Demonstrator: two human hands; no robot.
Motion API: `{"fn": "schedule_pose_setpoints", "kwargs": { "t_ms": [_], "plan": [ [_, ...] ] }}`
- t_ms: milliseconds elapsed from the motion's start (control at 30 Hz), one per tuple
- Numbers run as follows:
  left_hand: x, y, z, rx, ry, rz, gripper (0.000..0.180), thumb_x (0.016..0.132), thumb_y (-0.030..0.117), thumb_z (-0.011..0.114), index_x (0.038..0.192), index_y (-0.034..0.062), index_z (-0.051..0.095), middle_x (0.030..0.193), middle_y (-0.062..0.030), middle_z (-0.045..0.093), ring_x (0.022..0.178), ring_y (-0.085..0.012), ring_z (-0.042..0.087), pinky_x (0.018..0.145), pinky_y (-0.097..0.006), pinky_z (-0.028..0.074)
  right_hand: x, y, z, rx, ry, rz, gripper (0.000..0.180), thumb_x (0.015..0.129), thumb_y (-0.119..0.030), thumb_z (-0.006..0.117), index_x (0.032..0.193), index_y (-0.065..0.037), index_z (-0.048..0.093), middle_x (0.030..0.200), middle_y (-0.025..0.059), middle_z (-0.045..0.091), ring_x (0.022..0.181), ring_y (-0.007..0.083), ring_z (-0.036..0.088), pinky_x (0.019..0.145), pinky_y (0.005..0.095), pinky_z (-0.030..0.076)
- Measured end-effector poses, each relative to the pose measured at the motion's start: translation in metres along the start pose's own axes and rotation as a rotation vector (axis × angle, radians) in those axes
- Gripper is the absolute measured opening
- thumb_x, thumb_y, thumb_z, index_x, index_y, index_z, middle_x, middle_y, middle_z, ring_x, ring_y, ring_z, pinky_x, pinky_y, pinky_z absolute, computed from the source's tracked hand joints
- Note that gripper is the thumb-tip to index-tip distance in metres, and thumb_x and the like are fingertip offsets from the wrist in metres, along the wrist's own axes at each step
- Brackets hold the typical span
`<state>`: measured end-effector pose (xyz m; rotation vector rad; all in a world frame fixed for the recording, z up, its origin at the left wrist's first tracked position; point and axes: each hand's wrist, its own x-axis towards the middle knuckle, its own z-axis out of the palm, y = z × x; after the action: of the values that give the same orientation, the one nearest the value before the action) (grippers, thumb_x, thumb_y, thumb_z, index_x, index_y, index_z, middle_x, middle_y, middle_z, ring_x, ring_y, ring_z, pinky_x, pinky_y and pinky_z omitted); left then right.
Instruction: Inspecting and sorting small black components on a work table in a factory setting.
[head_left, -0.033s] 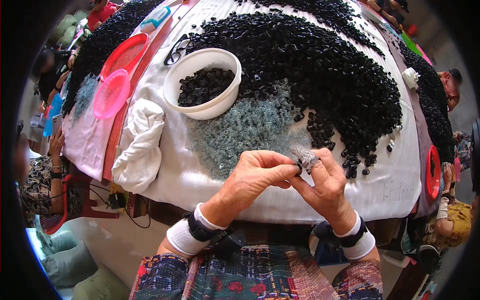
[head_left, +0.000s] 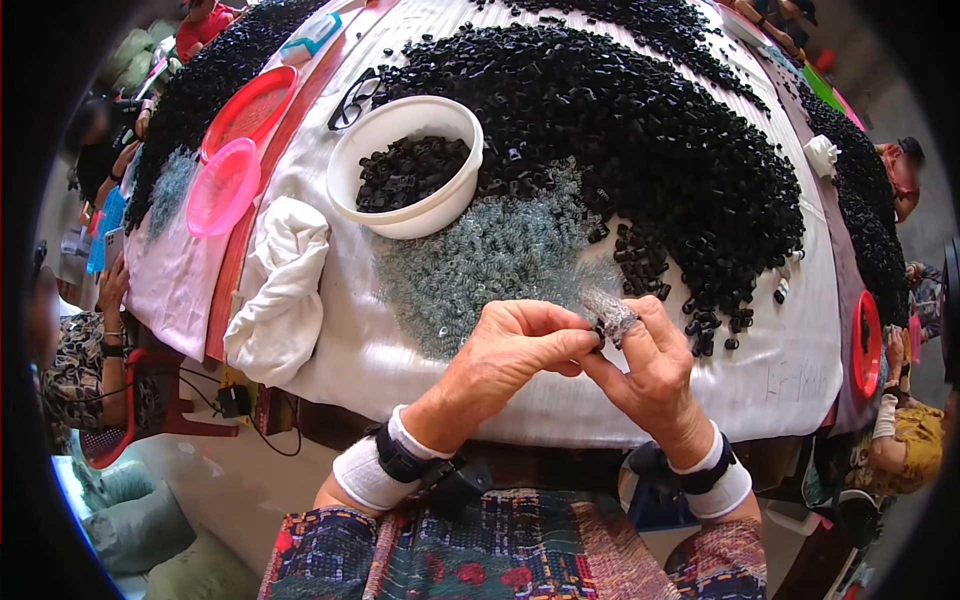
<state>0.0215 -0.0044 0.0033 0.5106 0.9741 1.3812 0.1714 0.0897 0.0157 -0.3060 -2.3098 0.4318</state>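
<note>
My left hand is closed, pinching a small black plastic piece between thumb and fingertips. Close against it, my right hand has its thumb and fingers at the same piece; the fingers hide much of it. A silvery, crinkled wrapping covers one finger of the right hand. Just beyond the hands lies a heap of fine metal springs. Behind and to the right of that spreads a large pile of black plastic pieces. More black pieces fill part of a white bowl at the springs' far left.
A twisted white cloth lies left of the springs, and black-framed glasses rest beside the bowl. Pink and red basins stand farther left. Co-workers sit on both sides; one person's hand shows at left.
</note>
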Motion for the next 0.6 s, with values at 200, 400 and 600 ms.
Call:
{"fn": "schedule_pose_setpoints", "kwargs": {
  "t_ms": [200, 400, 600],
  "plan": [
    [-0.0014, 0.0003, 0.0004, 0.109, -0.019, 0.028, 0.017, 0.084, 0.014, 0.071, 0.092, -0.0012, 0.069, 0.081, -0.0046, 0.067, 0.072, -0.0090, 0.061, 0.068, -0.022, 0.051, -0.0034, 0.0023, -0.0030, 0.005, -0.069, -0.048, 0.041, 0.057, -0.004, 0.080, 0.092, 0.007, 0.061, 0.088, 0.0150, 0.058, 0.072, 0.0290, 0.058, 0.057, 0.0355, 0.050],
    [-0.0012, -0.0030, 0.0007, 0.122, -0.032, 0.010, 0.018, 0.085, 0.015, 0.071, 0.093, -0.0012, 0.069, 0.081, -0.0040, 0.067, 0.073, -0.0086, 0.061, 0.068, -0.022, 0.051, -0.0078, 0.0052, -0.0022, 0.043, -0.079, -0.024, 0.039, 0.060, -0.004, 0.079, 0.093, 0.007, 0.061, 0.088, 0.0153, 0.058, 0.072, 0.0295, 0.058, 0.058, 0.0359, 0.050],
    [0.0001, -0.0018, 0.0058, 0.081, 0.007, 0.025, 0.017, 0.086, 0.015, 0.070, 0.092, -0.0009, 0.068, 0.083, -0.0032, 0.067, 0.076, -0.0088, 0.061, 0.070, -0.023, 0.052, -0.0031, 0.0017, -0.0013, 0.026, -0.047, -0.003, 0.039, 0.065, -0.001, 0.077, 0.100, 0.007, 0.061, 0.090, 0.0156, 0.058, 0.073, 0.0278, 0.060, 0.059, 0.0336, 0.052]
  ]
}}
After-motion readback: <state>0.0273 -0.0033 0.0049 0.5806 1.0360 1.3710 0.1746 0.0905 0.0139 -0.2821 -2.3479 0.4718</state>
